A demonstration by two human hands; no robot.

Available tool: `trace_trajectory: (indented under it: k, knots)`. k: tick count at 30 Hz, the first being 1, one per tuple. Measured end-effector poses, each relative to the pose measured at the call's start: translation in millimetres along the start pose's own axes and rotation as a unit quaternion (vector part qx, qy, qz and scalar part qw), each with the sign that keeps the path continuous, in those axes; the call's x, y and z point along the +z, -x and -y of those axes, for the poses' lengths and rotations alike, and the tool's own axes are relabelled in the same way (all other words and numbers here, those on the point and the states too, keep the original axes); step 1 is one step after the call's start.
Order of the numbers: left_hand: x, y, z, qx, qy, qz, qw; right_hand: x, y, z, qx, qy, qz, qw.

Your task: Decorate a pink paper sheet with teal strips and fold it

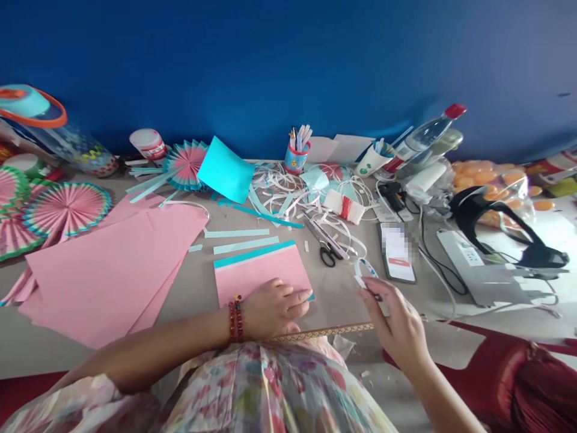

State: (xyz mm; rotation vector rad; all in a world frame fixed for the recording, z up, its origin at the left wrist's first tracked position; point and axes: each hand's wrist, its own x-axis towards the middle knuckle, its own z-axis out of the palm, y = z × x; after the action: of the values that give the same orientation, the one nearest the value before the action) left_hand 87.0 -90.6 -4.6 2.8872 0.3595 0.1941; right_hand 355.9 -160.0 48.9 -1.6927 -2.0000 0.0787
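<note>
A pink sheet of paper (pixel 256 273), edged along its top with a teal band and a pale strip, lies in front of me. My left hand (pixel 273 307) rests flat on its right part, fingers stretched out and holding nothing. To the right of the sheet, my right hand (pixel 396 316) is closed, pinching a thin roll of white tape (pixel 368 269) with blue marks between thumb and fingers. Just beyond the hands lie black-handled scissors (pixel 327 255) beside a pale cutter-like tool. Two pale blue paper strips (pixel 246 245) lie above the sheet.
Large pink sheets (pixel 112 270) and folded paper fans (pixel 67 210) cover the left side. Tangled white strips (pixel 283 186), a pen cup (pixel 296 157) and a teal sheet (pixel 226 171) are behind. A phone (pixel 397 252), black strap (pixel 500 225) and bottle (pixel 424 138) stand or lie right.
</note>
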Motion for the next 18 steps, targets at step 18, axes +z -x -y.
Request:
trace_trajectory:
  k: [18]
  knots:
    - [-65.6,21,2,-0.294,0.579,-0.367,0.666,75,-56,108,-0.058,-0.323,-0.017,0.944]
